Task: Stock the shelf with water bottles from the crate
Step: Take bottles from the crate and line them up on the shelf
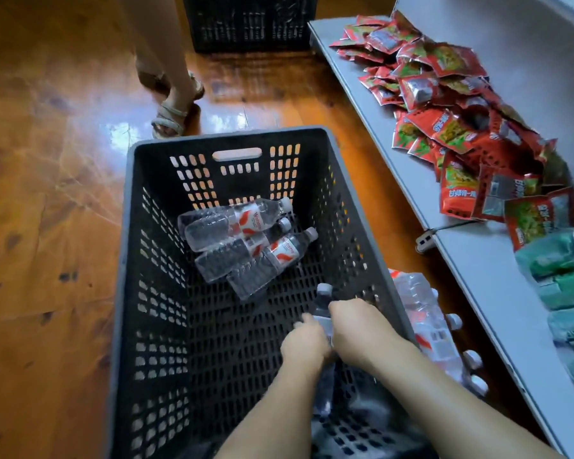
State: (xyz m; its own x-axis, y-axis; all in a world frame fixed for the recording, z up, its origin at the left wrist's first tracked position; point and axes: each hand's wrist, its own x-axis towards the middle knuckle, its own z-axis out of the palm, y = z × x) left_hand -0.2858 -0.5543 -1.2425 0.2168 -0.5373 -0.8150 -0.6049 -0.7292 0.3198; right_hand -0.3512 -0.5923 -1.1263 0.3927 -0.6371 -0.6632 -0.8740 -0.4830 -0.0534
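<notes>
While both hands grip it, left hand [307, 346], right hand [358, 326], clear bottle [323, 298], white cap, seemingly blurred, above crate [126, 260].

The crate [232, 260] is matt dark-grey plastic, its walls and floor perforated. Inside it, the water bottles [246, 240] are clear, glossy plastic with slick printed labels and white caps. Around the crate, the floor [53, 200] is varnished wood, highly reflective. Right of the crate, the shelf [471, 260] looks smooth, painted pale grey; its snack packets [444, 94] are shiny red foil.
</notes>
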